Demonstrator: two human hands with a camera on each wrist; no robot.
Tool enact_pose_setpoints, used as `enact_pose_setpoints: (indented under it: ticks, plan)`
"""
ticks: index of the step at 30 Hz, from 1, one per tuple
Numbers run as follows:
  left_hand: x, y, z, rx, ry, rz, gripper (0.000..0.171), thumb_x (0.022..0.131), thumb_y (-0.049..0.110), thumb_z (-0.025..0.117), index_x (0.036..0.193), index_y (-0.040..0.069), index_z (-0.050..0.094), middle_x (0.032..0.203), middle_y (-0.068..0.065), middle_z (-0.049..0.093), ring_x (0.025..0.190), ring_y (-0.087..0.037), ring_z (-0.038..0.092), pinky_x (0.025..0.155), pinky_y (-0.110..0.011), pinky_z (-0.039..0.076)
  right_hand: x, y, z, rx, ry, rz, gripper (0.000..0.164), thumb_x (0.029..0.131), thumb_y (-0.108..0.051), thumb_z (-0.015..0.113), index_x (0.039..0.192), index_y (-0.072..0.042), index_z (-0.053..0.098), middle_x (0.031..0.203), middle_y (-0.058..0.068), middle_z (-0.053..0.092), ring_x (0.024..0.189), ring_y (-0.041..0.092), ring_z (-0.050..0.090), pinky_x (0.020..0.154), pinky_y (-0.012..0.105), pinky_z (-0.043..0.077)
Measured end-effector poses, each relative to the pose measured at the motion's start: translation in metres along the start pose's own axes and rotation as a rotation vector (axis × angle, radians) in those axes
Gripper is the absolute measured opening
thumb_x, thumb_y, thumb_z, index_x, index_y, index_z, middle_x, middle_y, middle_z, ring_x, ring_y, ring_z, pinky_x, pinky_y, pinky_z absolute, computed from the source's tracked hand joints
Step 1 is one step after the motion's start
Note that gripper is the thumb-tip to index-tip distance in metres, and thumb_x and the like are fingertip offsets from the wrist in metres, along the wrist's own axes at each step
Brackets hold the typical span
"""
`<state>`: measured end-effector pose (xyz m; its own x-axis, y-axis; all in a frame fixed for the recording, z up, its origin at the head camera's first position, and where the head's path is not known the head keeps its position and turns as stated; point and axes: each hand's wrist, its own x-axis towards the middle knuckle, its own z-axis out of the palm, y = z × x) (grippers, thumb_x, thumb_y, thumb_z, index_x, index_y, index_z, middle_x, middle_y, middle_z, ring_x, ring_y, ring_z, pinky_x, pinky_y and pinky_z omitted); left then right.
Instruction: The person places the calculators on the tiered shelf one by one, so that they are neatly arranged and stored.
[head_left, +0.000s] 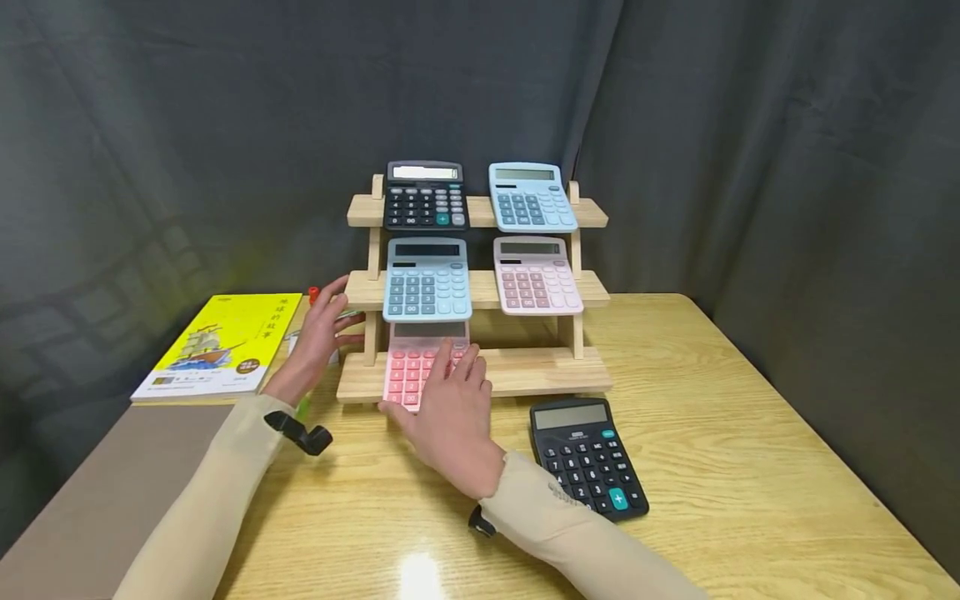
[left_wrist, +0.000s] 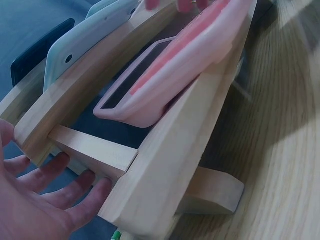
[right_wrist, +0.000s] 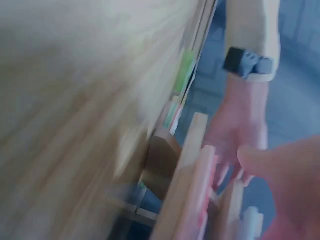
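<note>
A three-tier wooden display rack (head_left: 540, 372) stands on the table. On its bottom tier, at the left, a pink calculator (head_left: 405, 377) leans back, partly covered by my right hand (head_left: 459, 417). The fingers of that hand lie extended over its keys, with the thumb near its lower left edge. My left hand (head_left: 309, 348) is at the rack's left side; in the left wrist view its spread fingers (left_wrist: 75, 192) touch or nearly touch the side frame. Directly above the pink calculator, a light blue calculator (head_left: 427, 287) sits on the middle tier.
A pale pink calculator (head_left: 537, 275) shares the middle tier. The top tier bears a black calculator (head_left: 425, 200) and another light blue one (head_left: 532, 200). Another black calculator (head_left: 588, 458) lies on the table, right of my right hand. A yellow book (head_left: 217, 342) lies at the left.
</note>
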<state>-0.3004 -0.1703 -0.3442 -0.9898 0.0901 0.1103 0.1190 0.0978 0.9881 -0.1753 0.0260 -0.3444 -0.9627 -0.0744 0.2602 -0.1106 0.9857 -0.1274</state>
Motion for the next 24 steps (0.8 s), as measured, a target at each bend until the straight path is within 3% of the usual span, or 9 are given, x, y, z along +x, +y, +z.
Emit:
enact_pose_setpoints:
  ticks: [6,9,16,24]
  plan:
    - [0.002,-0.001,0.0,0.004,0.007,0.001,0.059,0.109,0.044,0.033,0.163,0.025,0.018,0.161,-0.014,0.03,0.137,-0.041,0.044,0.108,-0.058,0.04,-0.02,0.035,-0.019,0.192,0.142,-0.177,0.087,0.096,-0.058,0.058,0.149,0.008,0.037,0.142,0.03,0.047,0.133,0.041,0.044,0.111,0.048,0.04]
    - [0.002,-0.002,0.0,0.001,0.005,0.007,0.059,0.109,0.044,0.033,0.163,0.024,0.019,0.161,-0.014,0.031,0.137,-0.041,0.044,0.108,-0.058,0.04,-0.03,0.057,-0.027,0.267,0.162,-0.213,0.085,0.095,-0.052,0.063,0.15,0.007,0.036,0.148,0.026,0.044,0.138,0.038,0.04,0.115,0.047,0.034]
    - [0.003,-0.003,0.001,0.009,0.011,-0.003,0.059,0.108,0.044,0.033,0.163,0.025,0.019,0.161,-0.013,0.032,0.136,-0.04,0.045,0.108,-0.056,0.041,-0.058,0.105,-0.041,0.411,0.064,-0.027,0.106,0.088,-0.056,0.072,0.158,0.002,0.018,0.163,0.022,0.018,0.148,0.039,0.021,0.115,0.059,0.028]
    - [0.002,-0.002,0.001,0.019,0.016,-0.005,0.06,0.108,0.045,0.033,0.163,0.025,0.018,0.161,-0.013,0.031,0.137,-0.04,0.045,0.109,-0.055,0.041,-0.085,0.148,-0.042,0.375,-0.091,0.118,0.133,0.071,-0.059,0.086,0.156,0.01,0.012,0.157,0.036,0.013,0.143,0.052,0.015,0.11,0.071,0.021]
